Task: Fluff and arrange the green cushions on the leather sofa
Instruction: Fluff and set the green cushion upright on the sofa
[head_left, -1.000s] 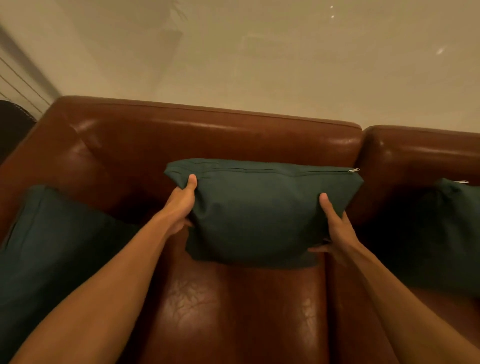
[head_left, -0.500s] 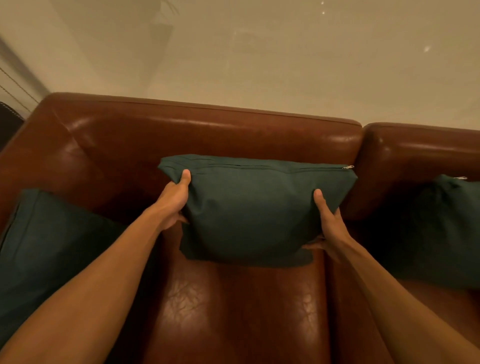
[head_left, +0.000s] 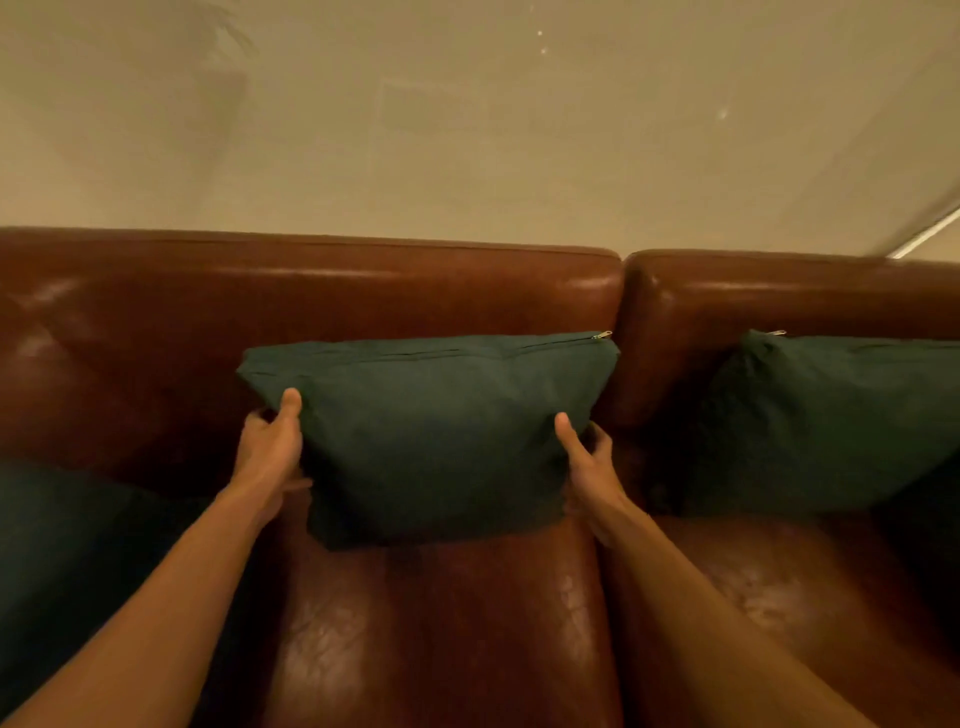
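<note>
Head view: left hand (head_left: 272, 447) and right hand (head_left: 587, 460) clamped on either side of middle cushion (head_left: 436, 431), thumbs in front, fingers hidden behind. Propped upright against sofa (head_left: 363, 291) backrest, zipper up, likely for squaring. Second cushion (head_left: 821, 421) right of right hand; third (head_left: 67, 561) below-left of left hand.

The sofa (head_left: 441, 623) is glossy reddish-brown leather with pale, cracked wear patches on its seats. The middle cushion (head_left: 436, 436) is plain dark green, with a small silver zipper pull (head_left: 602, 335) at its 1 o'clock corner. A cushion at 3 o'clock (head_left: 831, 421) and another at 8 o'clock (head_left: 78, 561) share that unpatterned green. The wall (head_left: 467, 130) is plain beige.
</note>
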